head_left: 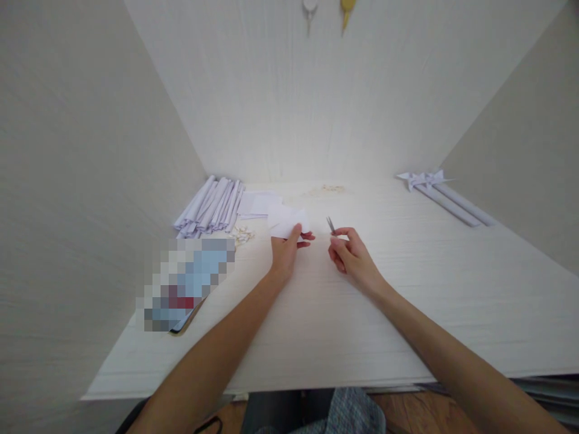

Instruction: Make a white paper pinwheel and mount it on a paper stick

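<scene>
Left hand: the left hand (284,253) has its grip pinched on the near edge of a small white sheet of thin paper (289,218), thumb on top and fingertips showing past the right edge.
Right hand: the right hand (351,256) is curled, its grip narrow around a slim grey metal tool (330,225). Only the pointed tip sticks up above the fingers, so whether it is tweezers or small scissors cannot be told.
Where the paper is: low over the pale wood-grain counter (407,289), near its middle, just left of the tool tip but apart from it.
How the paper handles: judged light, limp and easily creased. A pinch at an edge or corner should hold it, while a hard squeeze would likely mark it.
How the tool handles: judged stiff, light and smooth, with a sharp end. The shaft below the tip looks like the sensible place to hold it.
Left of the counter: a heap of folded white paper strips (210,208) lies against the wall. Small tan bits (243,235) are scattered just beside it, and a flat blurred-out object (185,283) sits nearer the front edge.
Back of the counter: a second scatter of tan pieces (326,190).
Right of the counter: white paper pinwheels on rolled paper sticks (425,179), well apart from both hands.
</scene>
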A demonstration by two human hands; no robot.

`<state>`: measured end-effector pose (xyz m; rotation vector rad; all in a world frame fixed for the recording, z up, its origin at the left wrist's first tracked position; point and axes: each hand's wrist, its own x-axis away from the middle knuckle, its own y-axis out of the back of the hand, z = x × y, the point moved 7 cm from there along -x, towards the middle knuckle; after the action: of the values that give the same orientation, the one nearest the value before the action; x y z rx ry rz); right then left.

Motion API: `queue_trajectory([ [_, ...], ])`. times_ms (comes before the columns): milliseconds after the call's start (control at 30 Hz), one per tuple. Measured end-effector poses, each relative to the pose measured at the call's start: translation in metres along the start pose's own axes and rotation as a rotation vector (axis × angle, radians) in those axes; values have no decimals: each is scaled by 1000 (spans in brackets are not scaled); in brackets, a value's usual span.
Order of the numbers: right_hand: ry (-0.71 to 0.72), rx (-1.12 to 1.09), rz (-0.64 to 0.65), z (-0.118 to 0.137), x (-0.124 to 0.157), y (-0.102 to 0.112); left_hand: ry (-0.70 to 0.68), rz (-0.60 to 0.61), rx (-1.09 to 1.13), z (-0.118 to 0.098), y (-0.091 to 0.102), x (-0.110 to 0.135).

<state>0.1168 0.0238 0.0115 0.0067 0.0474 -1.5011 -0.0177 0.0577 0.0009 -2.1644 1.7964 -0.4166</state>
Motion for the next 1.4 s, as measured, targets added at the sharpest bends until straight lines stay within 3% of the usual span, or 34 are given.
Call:
queue_trajectory([
  [100, 53, 169, -82, 2, -12, 19, 11, -14, -3, 0, 2, -1],
  [200, 193, 491, -165, 8, -29, 30, 31, 20, -6, 0, 2, -1],
  [267, 241, 679, -220, 10, -43, 33, 44, 89, 0, 0, -3, 1],
  [433, 248, 967, -186, 8, -89, 21, 133, 301, 1, 6, -18, 11],
  [667, 246, 996, -219, -1, -124, 12, 211, 303, 24, 12, -19, 10],
  [1000, 210, 997, -248, -10, -128, 15, 271, 248, 221, 9, -16, 5],
  [1400, 188, 989, -279, -9, -126, 15, 423, -69, 722, 1, 22, -17],
])
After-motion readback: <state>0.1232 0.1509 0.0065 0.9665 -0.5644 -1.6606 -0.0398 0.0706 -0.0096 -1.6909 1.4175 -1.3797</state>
